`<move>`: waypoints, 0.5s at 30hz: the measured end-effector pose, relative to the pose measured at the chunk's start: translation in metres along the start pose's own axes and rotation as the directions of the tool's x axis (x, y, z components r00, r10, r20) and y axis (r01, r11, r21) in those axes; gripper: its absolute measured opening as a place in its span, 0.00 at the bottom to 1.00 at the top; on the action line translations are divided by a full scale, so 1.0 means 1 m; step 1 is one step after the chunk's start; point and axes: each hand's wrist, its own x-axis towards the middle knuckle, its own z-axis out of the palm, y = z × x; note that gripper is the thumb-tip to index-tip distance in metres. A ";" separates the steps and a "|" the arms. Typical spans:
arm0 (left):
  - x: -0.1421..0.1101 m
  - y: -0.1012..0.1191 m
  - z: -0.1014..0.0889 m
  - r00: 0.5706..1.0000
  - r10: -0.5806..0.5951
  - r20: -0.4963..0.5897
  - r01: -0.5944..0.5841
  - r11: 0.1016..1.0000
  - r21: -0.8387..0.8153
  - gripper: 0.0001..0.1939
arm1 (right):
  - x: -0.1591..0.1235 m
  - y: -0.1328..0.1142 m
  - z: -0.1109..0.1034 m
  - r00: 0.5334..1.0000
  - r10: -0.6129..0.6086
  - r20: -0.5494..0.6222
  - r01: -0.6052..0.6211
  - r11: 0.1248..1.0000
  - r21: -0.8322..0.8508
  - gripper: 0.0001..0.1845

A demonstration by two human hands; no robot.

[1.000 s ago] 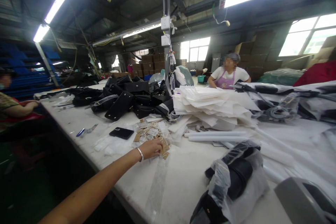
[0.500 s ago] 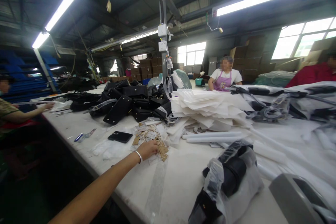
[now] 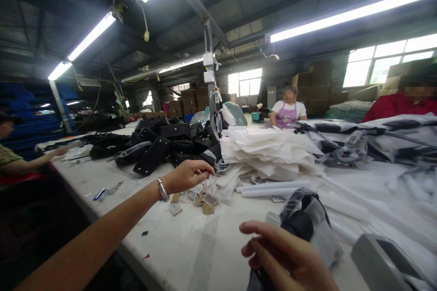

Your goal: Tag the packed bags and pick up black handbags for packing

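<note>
My left hand (image 3: 187,176), with a silver bracelet at the wrist, is above a loose pile of brown and pale hang tags (image 3: 198,198). Its thumb and fingers are pinched together on the string of a hang tag (image 3: 210,198), which dangles among small clear bags. Lower right, my right hand (image 3: 287,254) is over a black handbag (image 3: 299,223) partly wrapped in clear plastic. Its fingers are curved and apart, with nothing seen in them. The hand hides much of the bag.
A heap of black bags (image 3: 153,145) lies beyond the tags. Stacked white sheets (image 3: 266,150) and white rolls (image 3: 273,187) are right of it. A grey dispenser-like object (image 3: 385,259) stands lower right. Co-workers sit around the table, one in a purple apron (image 3: 286,116).
My left hand has risen from the tag pile, lifting a tag. My right hand has come into view over the wrapped handbag. The black phone is now hidden, apparently behind my left arm.
</note>
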 end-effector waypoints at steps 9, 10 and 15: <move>0.024 0.073 -0.024 0.996 0.082 -0.024 -0.083 0.880 -0.468 0.11 | 0.075 -0.022 -0.015 0.991 -0.132 0.018 0.132 0.991 0.009 0.23; 0.026 0.079 -0.022 0.996 0.087 -0.017 -0.084 0.864 -0.496 0.10 | 0.077 -0.023 -0.014 0.994 -0.099 0.051 0.094 0.991 0.096 0.21; 0.032 0.095 -0.009 0.993 0.118 0.029 -0.074 0.781 -0.620 0.09 | 0.072 -0.028 -0.015 0.995 0.059 0.082 -0.085 0.931 0.356 0.14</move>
